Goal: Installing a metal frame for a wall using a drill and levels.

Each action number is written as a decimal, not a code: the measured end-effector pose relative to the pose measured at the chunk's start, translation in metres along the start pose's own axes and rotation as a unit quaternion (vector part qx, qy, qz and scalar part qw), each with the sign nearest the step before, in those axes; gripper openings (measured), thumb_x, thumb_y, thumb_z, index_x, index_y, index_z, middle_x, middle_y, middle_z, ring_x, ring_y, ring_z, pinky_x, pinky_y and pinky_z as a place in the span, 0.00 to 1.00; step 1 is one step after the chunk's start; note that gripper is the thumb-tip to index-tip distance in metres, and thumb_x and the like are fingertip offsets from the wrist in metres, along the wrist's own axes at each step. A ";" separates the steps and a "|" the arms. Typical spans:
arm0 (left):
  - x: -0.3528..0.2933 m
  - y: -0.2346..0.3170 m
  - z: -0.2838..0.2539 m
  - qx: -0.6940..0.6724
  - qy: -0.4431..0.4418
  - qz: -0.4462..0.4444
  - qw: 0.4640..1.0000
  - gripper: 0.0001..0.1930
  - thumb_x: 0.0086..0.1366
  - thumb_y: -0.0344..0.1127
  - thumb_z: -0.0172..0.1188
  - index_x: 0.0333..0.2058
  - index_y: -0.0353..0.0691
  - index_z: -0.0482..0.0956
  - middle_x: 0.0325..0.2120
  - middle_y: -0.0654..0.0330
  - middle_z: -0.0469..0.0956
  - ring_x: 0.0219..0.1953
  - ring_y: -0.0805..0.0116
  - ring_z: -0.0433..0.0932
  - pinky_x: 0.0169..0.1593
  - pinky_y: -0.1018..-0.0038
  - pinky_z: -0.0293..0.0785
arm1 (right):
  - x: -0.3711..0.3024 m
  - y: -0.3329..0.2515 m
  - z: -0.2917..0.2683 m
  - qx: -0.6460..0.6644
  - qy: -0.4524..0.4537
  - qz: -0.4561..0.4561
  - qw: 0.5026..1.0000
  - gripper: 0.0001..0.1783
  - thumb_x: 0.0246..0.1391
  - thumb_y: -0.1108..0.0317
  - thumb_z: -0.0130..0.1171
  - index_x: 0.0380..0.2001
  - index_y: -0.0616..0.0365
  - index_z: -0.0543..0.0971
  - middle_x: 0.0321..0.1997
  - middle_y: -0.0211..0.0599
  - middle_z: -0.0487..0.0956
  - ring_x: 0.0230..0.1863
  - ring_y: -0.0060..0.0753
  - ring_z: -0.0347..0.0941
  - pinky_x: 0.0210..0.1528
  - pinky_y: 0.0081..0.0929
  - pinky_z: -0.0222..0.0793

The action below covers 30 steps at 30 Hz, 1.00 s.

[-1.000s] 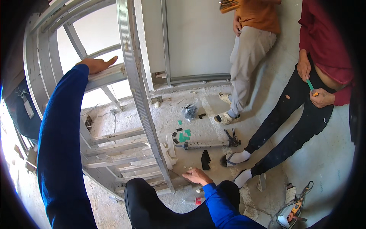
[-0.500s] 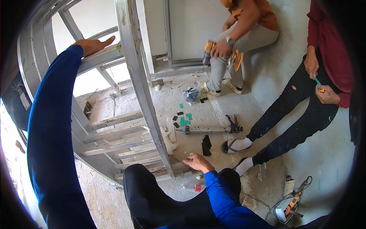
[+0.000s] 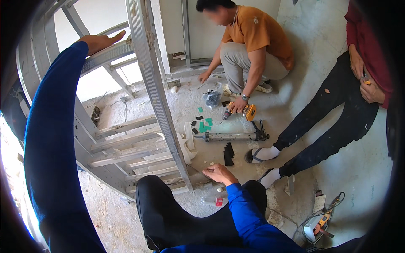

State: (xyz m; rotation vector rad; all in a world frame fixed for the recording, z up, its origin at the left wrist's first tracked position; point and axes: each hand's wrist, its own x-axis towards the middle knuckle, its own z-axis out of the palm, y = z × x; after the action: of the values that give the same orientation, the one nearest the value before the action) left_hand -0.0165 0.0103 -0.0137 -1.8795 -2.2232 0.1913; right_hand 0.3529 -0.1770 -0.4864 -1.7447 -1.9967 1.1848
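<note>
My left hand [image 3: 102, 42] rests on a rung of the aluminium ladder [image 3: 148, 67] at the left, its thumb stretched out and the hand lying flat. My right hand [image 3: 219, 173] is in front of my right knee, fingertips pinched together; whether a thin thing sits between them is too small to tell. Beyond it on the floor lie black strips [image 3: 228, 154] and a caulking gun [image 3: 232, 136]. Small green pieces [image 3: 205, 126] lie scattered near the gun's nozzle. Close below my right hand is a clear bottle with a red label [image 3: 219, 201].
A crouching co-worker in an orange shirt [image 3: 257, 33] has one hand on a cordless drill [image 3: 244, 111] by a clear plastic bag [image 3: 213, 98]. Another person in black trousers [image 3: 325, 139] leans along the right wall, holding a small thing. A corded power tool [image 3: 320, 223] lies lower right.
The co-worker in orange has crouched lower, bringing the drill down to the floor and reaching the other hand to the ground. My two hands stay nearly where they were.
</note>
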 end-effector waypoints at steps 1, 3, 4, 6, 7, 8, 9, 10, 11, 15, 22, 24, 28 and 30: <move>0.002 -0.001 0.001 -0.002 -0.002 0.000 1.000 0.47 0.63 0.77 0.26 0.58 0.45 0.74 0.57 0.49 0.74 0.59 0.53 0.74 0.64 0.58 0.61 | 0.000 0.001 0.001 0.000 0.000 0.001 1.000 0.24 0.55 0.45 0.60 0.45 0.50 0.84 0.43 0.49 0.83 0.45 0.48 0.81 0.49 0.34 0.74; 0.005 -0.004 0.001 -0.002 -0.003 -0.001 1.000 0.47 0.63 0.77 0.26 0.58 0.45 0.74 0.58 0.49 0.74 0.59 0.53 0.73 0.64 0.58 0.61 | 0.001 0.003 0.002 -0.001 0.001 -0.006 1.000 0.24 0.55 0.45 0.60 0.45 0.51 0.84 0.43 0.49 0.83 0.45 0.48 0.81 0.49 0.34 0.74; 0.007 -0.006 0.001 -0.005 -0.001 0.001 1.000 0.47 0.64 0.77 0.25 0.58 0.45 0.75 0.58 0.49 0.74 0.59 0.53 0.73 0.64 0.58 0.61 | 0.001 0.003 0.002 -0.001 0.001 -0.008 1.000 0.24 0.55 0.45 0.60 0.45 0.51 0.84 0.43 0.49 0.83 0.45 0.48 0.81 0.49 0.34 0.74; 0.011 -0.007 0.004 -0.009 0.001 0.004 1.000 0.47 0.64 0.77 0.25 0.58 0.45 0.75 0.58 0.49 0.74 0.60 0.52 0.73 0.64 0.58 0.61 | 0.001 0.005 0.002 0.002 0.000 -0.020 1.000 0.24 0.55 0.45 0.60 0.45 0.51 0.84 0.43 0.49 0.83 0.45 0.49 0.80 0.49 0.34 0.74; 0.014 -0.006 0.007 -0.013 0.007 0.008 1.000 0.46 0.64 0.76 0.25 0.58 0.45 0.75 0.58 0.49 0.74 0.60 0.52 0.73 0.64 0.58 0.61 | 0.001 0.007 0.002 0.001 0.001 -0.016 1.000 0.24 0.55 0.45 0.60 0.45 0.51 0.84 0.43 0.49 0.83 0.45 0.49 0.80 0.49 0.34 0.74; 0.017 -0.005 0.010 -0.017 0.013 0.012 1.000 0.46 0.64 0.76 0.25 0.58 0.45 0.75 0.57 0.48 0.74 0.60 0.51 0.73 0.64 0.58 0.61 | 0.000 0.009 0.002 0.003 0.003 -0.016 1.000 0.24 0.55 0.45 0.60 0.45 0.51 0.84 0.43 0.49 0.83 0.45 0.49 0.80 0.49 0.34 0.74; 0.013 -0.004 0.008 -0.016 0.013 0.010 1.000 0.46 0.64 0.76 0.25 0.58 0.45 0.75 0.57 0.48 0.74 0.60 0.51 0.73 0.64 0.58 0.61 | 0.000 0.007 0.002 0.006 0.002 -0.021 1.000 0.24 0.55 0.45 0.60 0.45 0.51 0.84 0.43 0.50 0.83 0.45 0.49 0.80 0.49 0.35 0.73; 0.010 -0.003 0.004 -0.012 -0.001 0.006 1.000 0.46 0.64 0.76 0.25 0.58 0.45 0.75 0.57 0.48 0.74 0.59 0.51 0.73 0.64 0.58 0.61 | -0.001 0.005 0.002 0.007 0.001 -0.022 1.000 0.24 0.55 0.45 0.60 0.45 0.51 0.84 0.43 0.50 0.83 0.45 0.49 0.80 0.49 0.35 0.73; 0.007 -0.002 0.003 -0.008 -0.015 0.002 1.000 0.46 0.64 0.76 0.25 0.58 0.45 0.76 0.57 0.48 0.74 0.59 0.51 0.73 0.64 0.58 0.62 | -0.001 0.003 0.001 0.006 -0.004 -0.016 1.000 0.24 0.55 0.45 0.60 0.45 0.51 0.84 0.43 0.50 0.83 0.45 0.50 0.80 0.50 0.35 0.73; 0.006 -0.002 0.002 -0.004 -0.009 -0.015 1.000 0.46 0.65 0.76 0.24 0.58 0.45 0.75 0.57 0.48 0.74 0.60 0.52 0.73 0.64 0.57 0.62 | -0.002 -0.001 -0.002 0.000 -0.003 -0.009 1.000 0.25 0.54 0.44 0.60 0.46 0.51 0.84 0.44 0.52 0.83 0.46 0.50 0.80 0.50 0.35 0.73; 0.018 -0.006 0.009 0.002 0.005 0.014 1.000 0.47 0.64 0.76 0.23 0.59 0.45 0.75 0.58 0.48 0.73 0.60 0.50 0.73 0.64 0.55 0.61 | -0.005 -0.001 -0.005 0.012 -0.005 0.006 1.000 0.26 0.54 0.43 0.60 0.46 0.51 0.84 0.44 0.52 0.83 0.46 0.49 0.80 0.51 0.34 0.73; 0.017 -0.009 0.006 0.004 0.005 0.015 1.000 0.47 0.64 0.77 0.23 0.59 0.45 0.75 0.58 0.47 0.73 0.60 0.50 0.73 0.64 0.56 0.61 | -0.003 -0.001 -0.002 0.019 -0.004 -0.007 1.000 0.26 0.54 0.43 0.61 0.46 0.51 0.84 0.44 0.51 0.83 0.46 0.48 0.80 0.50 0.34 0.73; 0.014 -0.009 0.006 0.005 0.002 0.011 1.000 0.49 0.62 0.78 0.24 0.59 0.45 0.75 0.57 0.47 0.74 0.60 0.49 0.73 0.64 0.56 0.62 | -0.003 -0.001 -0.002 0.024 -0.006 -0.006 1.000 0.26 0.54 0.44 0.61 0.46 0.52 0.84 0.43 0.51 0.83 0.45 0.48 0.80 0.50 0.34 0.73; 0.012 -0.005 0.006 0.001 0.010 0.013 1.000 0.49 0.62 0.79 0.24 0.59 0.45 0.74 0.57 0.46 0.74 0.60 0.49 0.73 0.63 0.55 0.63 | -0.002 0.002 0.000 0.014 0.000 -0.007 1.000 0.26 0.54 0.44 0.61 0.46 0.51 0.84 0.43 0.51 0.83 0.45 0.48 0.81 0.49 0.34 0.74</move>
State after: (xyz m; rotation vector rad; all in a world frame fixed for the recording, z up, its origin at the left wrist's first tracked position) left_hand -0.0247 0.0215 -0.0176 -1.9014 -2.1854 0.1785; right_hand 0.3554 -0.1790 -0.4872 -1.7150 -1.9798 1.2008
